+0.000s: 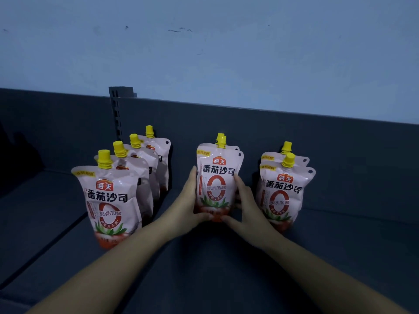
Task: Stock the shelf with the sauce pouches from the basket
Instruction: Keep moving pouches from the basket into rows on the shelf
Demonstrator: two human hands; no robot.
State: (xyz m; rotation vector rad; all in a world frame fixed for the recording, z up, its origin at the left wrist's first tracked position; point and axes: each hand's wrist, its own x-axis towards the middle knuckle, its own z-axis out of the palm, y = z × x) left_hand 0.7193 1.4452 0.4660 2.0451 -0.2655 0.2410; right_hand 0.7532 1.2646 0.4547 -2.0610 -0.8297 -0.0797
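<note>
**Setting a pouch at the near end of the middle row**

The shelf (226, 268) is carrying three rows of upright sauce pouches running near to far. The left row (108, 200) is showing four and the right row (283, 193) two, each well apart from the middle.

The middle pouch (216, 177) is standing upright just in front of a second pouch (240, 157). Its base is hiding behind the thumbs, so I cannot tell whether it is touching the deck.

Both hands are clasping it low. The left hand (189, 207) is lying along its left edge, thumb across the bottom front. The right hand (247, 207) is wrapping round the right edge.

Judgement: placing is nearly finishing. The next move is calling for a gentle release without tipping it, then a reach to the basket, which is not showing.
</note>
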